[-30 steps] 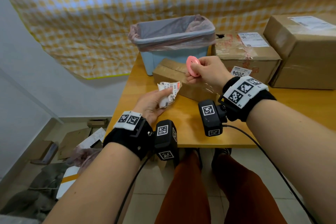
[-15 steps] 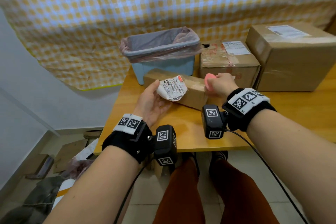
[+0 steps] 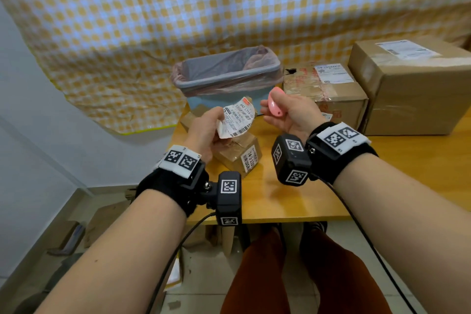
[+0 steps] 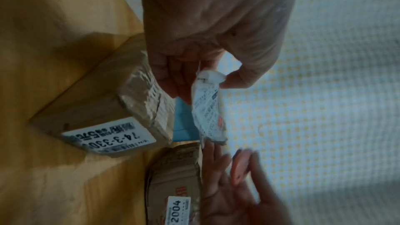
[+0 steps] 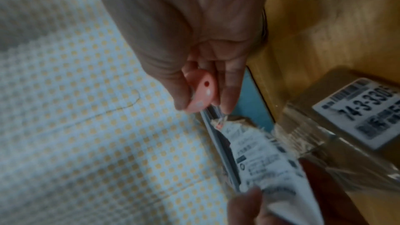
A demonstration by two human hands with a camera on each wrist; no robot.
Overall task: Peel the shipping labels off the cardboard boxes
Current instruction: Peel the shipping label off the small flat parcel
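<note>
My left hand [image 3: 206, 130] pinches a peeled, crumpled white shipping label [image 3: 237, 120] and holds it up in the air over a small cardboard box [image 3: 238, 155]. The same label [image 4: 207, 109] hangs from thumb and fingers in the left wrist view. My right hand [image 3: 285, 112] grips a small pink tool [image 3: 274, 103] between thumb and fingers, just right of the label. The pink tool [image 5: 201, 91] nearly touches the label [image 5: 266, 158] in the right wrist view. The small box carries a side sticker [image 3: 248, 159] reading 74-3-330.
A blue bin [image 3: 226, 76] lined with a pink bag stands behind my hands on the wooden table [image 3: 305, 186]. A medium taped box [image 3: 328, 94] and a large box [image 3: 413, 89] at the right both bear white labels. Cardboard scraps lie on the floor at lower left.
My left hand has lifted the peeled label up off the small box. My right hand has come up and toward the label with the pink tool.
</note>
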